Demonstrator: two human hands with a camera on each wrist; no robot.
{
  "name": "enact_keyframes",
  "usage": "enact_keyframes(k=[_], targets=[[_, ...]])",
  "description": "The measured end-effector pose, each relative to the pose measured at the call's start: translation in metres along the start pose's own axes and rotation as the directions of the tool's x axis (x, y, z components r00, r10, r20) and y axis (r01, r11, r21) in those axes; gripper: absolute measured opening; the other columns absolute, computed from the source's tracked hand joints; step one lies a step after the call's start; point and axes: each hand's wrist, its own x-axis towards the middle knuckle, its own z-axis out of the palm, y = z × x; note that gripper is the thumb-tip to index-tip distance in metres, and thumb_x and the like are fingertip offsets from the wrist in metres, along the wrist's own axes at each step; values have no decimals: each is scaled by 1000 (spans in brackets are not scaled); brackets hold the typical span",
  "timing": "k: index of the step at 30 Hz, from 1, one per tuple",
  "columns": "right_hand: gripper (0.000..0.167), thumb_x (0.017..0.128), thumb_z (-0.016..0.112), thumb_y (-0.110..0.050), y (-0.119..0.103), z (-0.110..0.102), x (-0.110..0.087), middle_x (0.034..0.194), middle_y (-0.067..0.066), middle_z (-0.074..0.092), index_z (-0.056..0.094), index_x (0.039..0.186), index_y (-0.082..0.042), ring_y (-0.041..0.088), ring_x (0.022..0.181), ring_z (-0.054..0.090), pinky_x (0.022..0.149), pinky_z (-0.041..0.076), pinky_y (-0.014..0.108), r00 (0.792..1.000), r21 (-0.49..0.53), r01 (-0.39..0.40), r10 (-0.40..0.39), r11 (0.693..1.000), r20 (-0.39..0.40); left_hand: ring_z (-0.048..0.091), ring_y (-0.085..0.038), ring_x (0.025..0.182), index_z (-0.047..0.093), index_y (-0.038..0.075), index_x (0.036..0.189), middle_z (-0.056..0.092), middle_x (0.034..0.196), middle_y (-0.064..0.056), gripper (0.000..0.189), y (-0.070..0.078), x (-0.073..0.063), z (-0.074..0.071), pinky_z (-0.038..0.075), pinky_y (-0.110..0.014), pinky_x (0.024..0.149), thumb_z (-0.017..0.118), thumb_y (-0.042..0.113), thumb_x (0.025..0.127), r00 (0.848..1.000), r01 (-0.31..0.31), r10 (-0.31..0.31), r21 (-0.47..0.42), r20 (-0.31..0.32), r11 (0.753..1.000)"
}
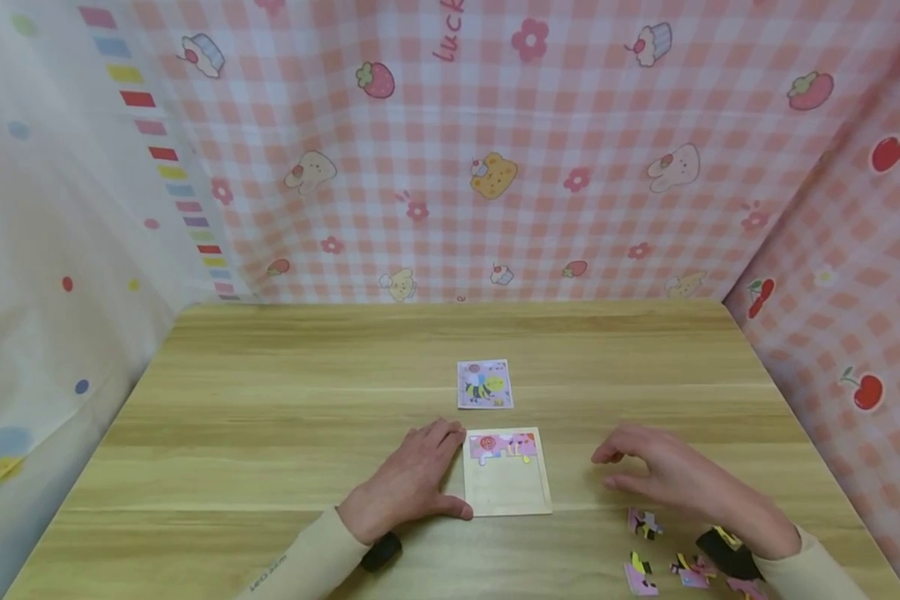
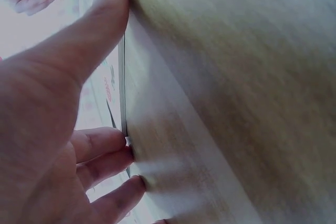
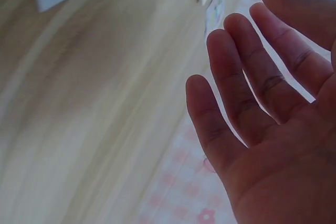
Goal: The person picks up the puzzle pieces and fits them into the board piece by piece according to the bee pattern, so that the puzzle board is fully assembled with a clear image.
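Desk (image 1: 270, 400) carries the lot: R hand (image 1: 660, 471) over it, back up in head cam, but R wrist cam gives palm, fingers loosely extended, thumb apart; L hand (image 1: 412, 475) rests at L edge of wood tray (image 1: 506, 492), fingers spread from thumb, tips on edge per L wrist cam. Tray nr front-centre, pic card (image 1: 484, 385) just beyond, joined pcs (image 1: 495, 444) along tray's far side; loose pcs (image 1: 640, 577) nr R forearm, sharper in head cam, blurred in R wrist cam.
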Motion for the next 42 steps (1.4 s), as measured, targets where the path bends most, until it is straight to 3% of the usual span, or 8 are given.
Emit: enact_keyframes(k=[9,15,21,28,37,42], targets=[[22,87,84,-19,13,4,-21,104,-9,72,74,107,-16,6,97,65,79,58,32,993,39,-82,78,996,87,50,-27,132,53,0,144,53,142,-11,99,-1,-1,0,42,-53,113,89,58,72,1000,11,-11,17,-2,1000],[24,87,84,-26,20,9,-37,103,-11,71,74,107,-19,4,95,64,77,58,30,995,41,-82,79,996,60,49,-27,132,52,1,145,52,143,-11,99,-2,-1,1,42,-52,113,89,58,73,1000,18,-18,14,10,1000],[27,86,85,-33,24,12,-50,105,-15,69,74,109,-23,1,96,62,79,55,26,987,36,-142,139,989,86,50,-26,129,52,2,145,52,143,-10,98,-2,2,-1,43,-49,113,88,59,73,1000,10,-10,15,22,1000],[30,85,86,-36,28,20,-55,107,-15,63,72,108,-25,0,93,56,74,51,25,990,48,-103,97,994,104,49,-27,131,52,3,147,51,145,-10,100,-3,1,0,42,-50,115,88,60,73,997,39,-40,8,60,999],[31,83,88,-28,29,23,-58,107,-17,59,69,107,-27,0,91,53,72,51,26,999,-40,-16,18,999,44,49,-27,131,52,3,146,52,145,-10,99,-2,1,-2,42,-50,114,88,59,73,999,21,-22,27,31,999],[34,83,88,-20,30,22,-56,107,-19,58,66,107,-30,-1,92,52,73,51,25,999,-24,-12,13,1000,52,49,-27,133,51,3,147,52,145,-11,100,0,2,-2,41,-52,115,88,59,73,999,28,-29,24,28,999]])
